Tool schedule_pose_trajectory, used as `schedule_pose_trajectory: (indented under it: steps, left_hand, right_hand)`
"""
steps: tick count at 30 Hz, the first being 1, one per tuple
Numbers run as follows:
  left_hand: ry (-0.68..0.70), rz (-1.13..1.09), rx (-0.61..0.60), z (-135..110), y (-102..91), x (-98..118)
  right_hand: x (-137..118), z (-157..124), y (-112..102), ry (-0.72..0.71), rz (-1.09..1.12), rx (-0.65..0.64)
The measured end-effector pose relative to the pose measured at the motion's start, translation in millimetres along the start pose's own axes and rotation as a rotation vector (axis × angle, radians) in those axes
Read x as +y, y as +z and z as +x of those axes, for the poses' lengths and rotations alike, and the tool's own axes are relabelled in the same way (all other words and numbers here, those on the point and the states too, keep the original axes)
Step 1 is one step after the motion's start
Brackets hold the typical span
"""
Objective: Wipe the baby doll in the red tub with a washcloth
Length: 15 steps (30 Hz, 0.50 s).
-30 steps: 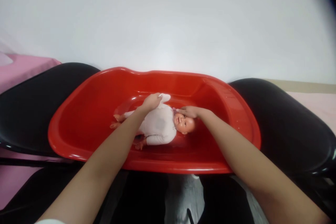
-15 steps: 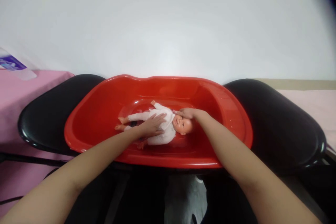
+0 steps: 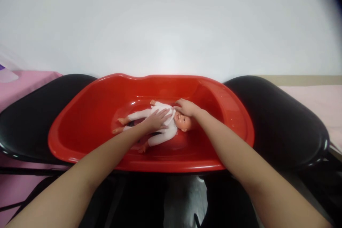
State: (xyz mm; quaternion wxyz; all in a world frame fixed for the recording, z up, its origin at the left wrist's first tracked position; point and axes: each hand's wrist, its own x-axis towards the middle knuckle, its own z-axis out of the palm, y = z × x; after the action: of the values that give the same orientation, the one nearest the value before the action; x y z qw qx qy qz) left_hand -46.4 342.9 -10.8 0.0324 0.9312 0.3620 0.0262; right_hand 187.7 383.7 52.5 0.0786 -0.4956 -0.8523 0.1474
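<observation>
A baby doll (image 3: 162, 133) in a white suit lies on its back in a red plastic tub (image 3: 88, 114), head to the right. My left hand (image 3: 156, 119) rests flat on the doll's chest, fingers stretched out. My right hand (image 3: 187, 107) lies over the top of the doll's head, fingers curved round it. The doll's far arm sticks up toward the back of the tub.
The tub sits across two black chair seats, one at the left (image 3: 29, 121) and one at the right (image 3: 280, 124). A pink cloth surface (image 3: 24, 82) lies at the far left and a pale pink one (image 3: 317, 99) at the right. A white wall stands behind.
My left hand came off the doll's raised far arm and settled flat on its chest. My right hand stayed on the doll's head, fingers curling more round it.
</observation>
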Motion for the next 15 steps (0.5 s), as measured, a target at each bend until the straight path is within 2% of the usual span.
schedule_pose_trajectory:
  steps: [3,7,11,15]
  left_hand:
    - [0.015,0.021,0.031,7,3.2,-2]
    - [-0.02,0.019,0.058,3,4.4,-2]
    - [-0.122,-0.056,0.025,-8,4.5,-8]
    - [-0.308,-0.114,0.061,-16,12.4,-28]
  right_hand:
    - [-3,0,3,-0.003,-0.025,-0.054]
    - [-7,1,6,0.014,-0.07,-0.165]
    - [-8,2,9,0.01,-0.067,-0.168]
    - [-8,0,10,0.044,-0.054,-0.186]
